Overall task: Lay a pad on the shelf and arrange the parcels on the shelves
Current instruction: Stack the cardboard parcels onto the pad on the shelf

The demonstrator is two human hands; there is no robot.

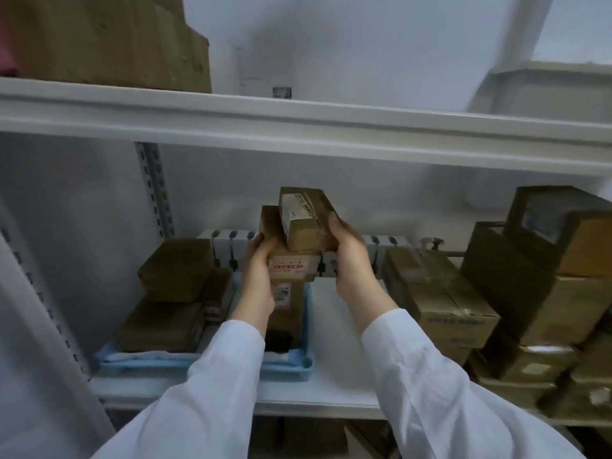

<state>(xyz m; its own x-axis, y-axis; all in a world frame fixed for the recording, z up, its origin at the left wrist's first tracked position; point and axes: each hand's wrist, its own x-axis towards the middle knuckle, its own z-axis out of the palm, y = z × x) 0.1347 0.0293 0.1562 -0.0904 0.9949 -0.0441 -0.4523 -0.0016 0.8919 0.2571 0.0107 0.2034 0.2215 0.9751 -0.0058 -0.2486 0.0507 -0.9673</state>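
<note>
Both white-sleeved arms reach up from the bottom edge to mid-frame. Left hand (256, 270) and right hand (351, 256) face each other, fingers apparently curled around stacked parcels (299, 233).

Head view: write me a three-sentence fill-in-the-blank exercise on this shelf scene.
The left hand and right hand grip small cardboard parcels coloured ___.
The light-blue pad lies on the white metal shelf's ___ side.
Both long sleeves are ___.
Missing words: brown; left; white.
</note>
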